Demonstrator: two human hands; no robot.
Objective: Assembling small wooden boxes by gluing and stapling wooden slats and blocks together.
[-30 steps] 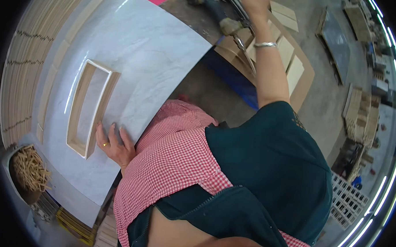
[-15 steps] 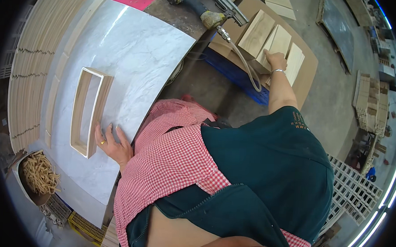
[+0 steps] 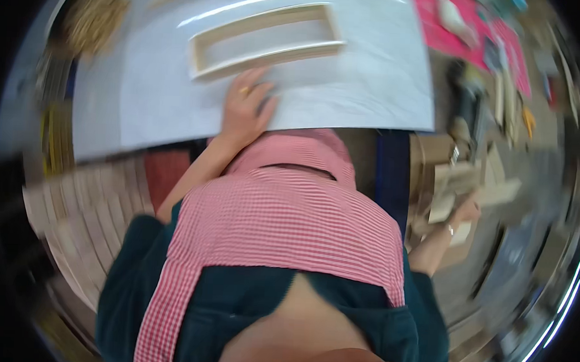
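Note:
A shallow rectangular wooden frame (image 3: 269, 62) with open middle rests on the white marble-patterned tabletop (image 3: 372, 87). My left hand (image 3: 244, 108) lies at the table's near side, fingers spread, their tips close to the frame's near wall. There is a yellow ring on one finger. Out to the right and low down, my right hand (image 3: 467, 209) reaches among stacked pale wooden boards (image 3: 455, 180). Its fingers are curled round one of them, though motion blurs the detail.
A tub of thin wooden strips (image 3: 96, 20) stands at the far left. Lined-up wood pieces (image 3: 88, 211) lie below the table's left side. An air tool (image 3: 463, 101) sits past the table's right edge, near a pink sheet (image 3: 442, 22). Cardboard (image 3: 427, 151) lies under the boards.
My view has turned, so the table now runs level across the top and the boards appear lower right. Both hands stay at the same things, the left by the frame, the right at the boards.

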